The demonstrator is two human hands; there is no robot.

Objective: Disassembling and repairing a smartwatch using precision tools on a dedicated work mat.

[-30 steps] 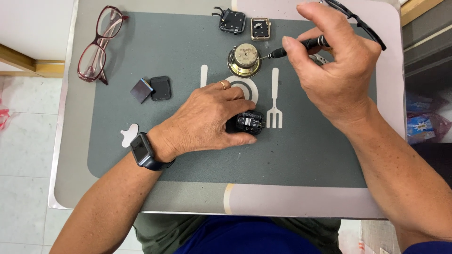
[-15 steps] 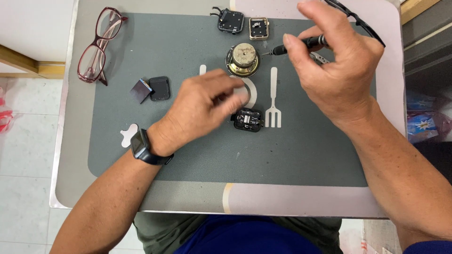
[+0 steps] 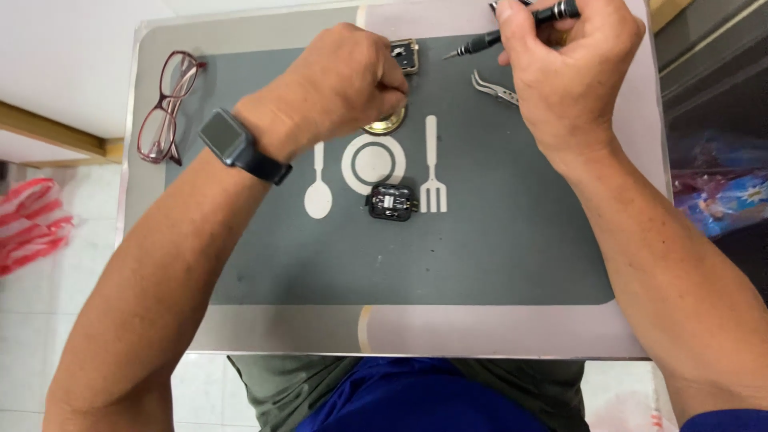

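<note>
A small black mechanism (image 3: 392, 202) lies alone beside the fork motif on the grey mat (image 3: 496, 240), released since a moment ago. The left hand (image 3: 336, 84) has moved up and now closes, apparently pinching, over the round brass piece (image 3: 386, 124). The right hand (image 3: 568, 68) grips a black screwdriver (image 3: 512, 30); tweezers (image 3: 492, 86) lie just below it.

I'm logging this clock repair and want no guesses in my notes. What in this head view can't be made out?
- Round brass-coloured clock part: mostly covered by the left hand, so its face and the grip on it are hidden.
- Black screwdriver: its handle end is hidden in the right hand and cut by the top edge.
- Small square metal-framed part: partly behind the left hand.
- Small black mechanism block: its inner parts are too small to read.
</note>
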